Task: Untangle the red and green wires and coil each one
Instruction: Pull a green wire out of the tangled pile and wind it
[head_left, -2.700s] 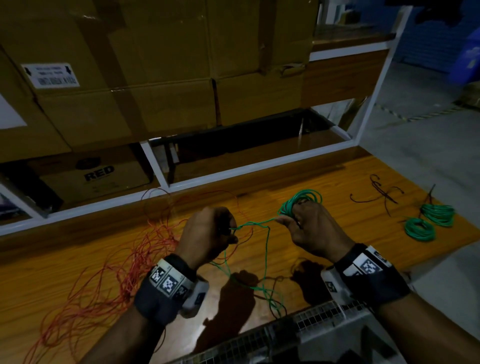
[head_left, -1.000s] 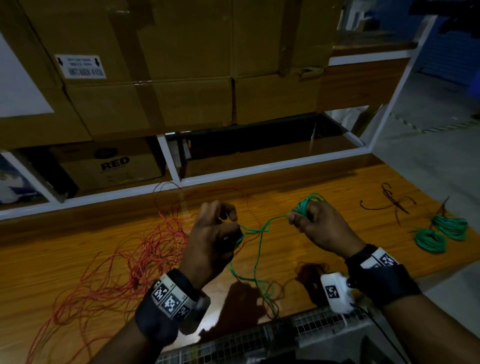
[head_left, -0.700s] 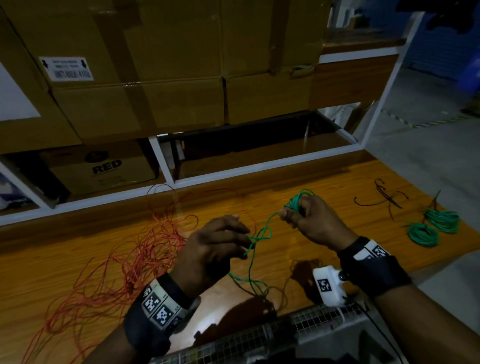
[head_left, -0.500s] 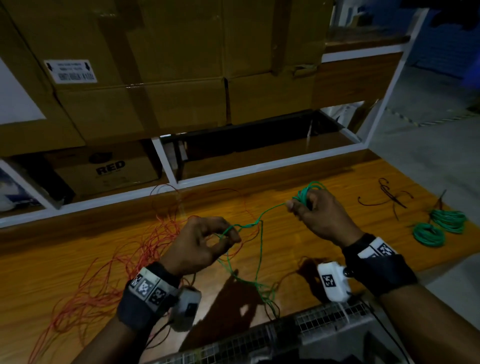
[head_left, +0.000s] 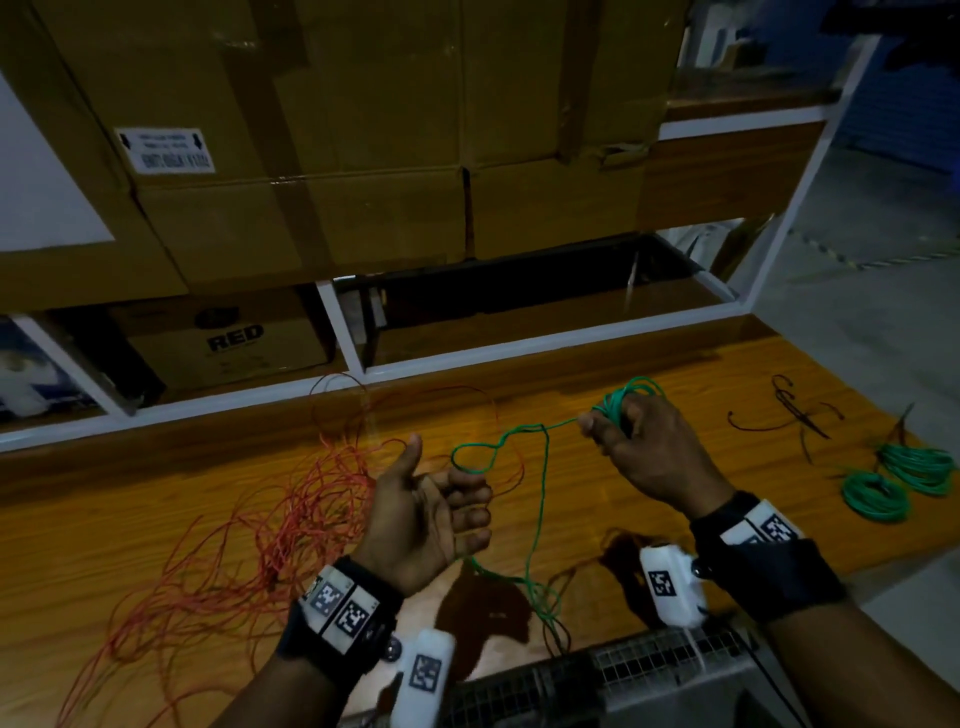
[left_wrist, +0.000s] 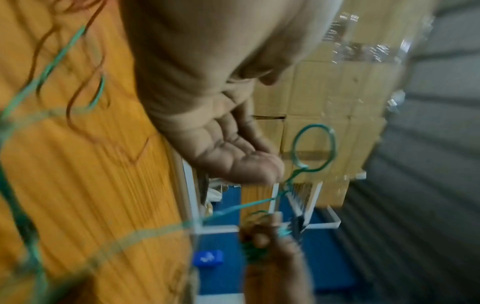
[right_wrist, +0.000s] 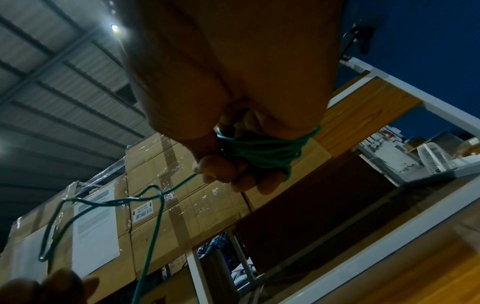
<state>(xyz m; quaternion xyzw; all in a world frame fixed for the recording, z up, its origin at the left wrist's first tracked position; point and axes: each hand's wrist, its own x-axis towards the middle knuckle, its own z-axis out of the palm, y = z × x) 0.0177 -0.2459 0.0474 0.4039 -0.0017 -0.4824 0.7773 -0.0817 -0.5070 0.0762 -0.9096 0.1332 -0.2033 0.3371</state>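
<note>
Green wire (head_left: 540, 499) coil in right hand (head_left: 649, 457); left hand (head_left: 426, 514) empty.

Hidden, cropped and blurred parts

The right hand (head_left: 655, 456) covers most of the green wire (head_left: 542, 483) coil it grips. The red wire (head_left: 270, 525) tangle runs off the head view's lower left edge. The left wrist view is motion-blurred. The label (head_left: 165, 150) on the cardboard box (head_left: 291, 104) is too small to read.
</note>
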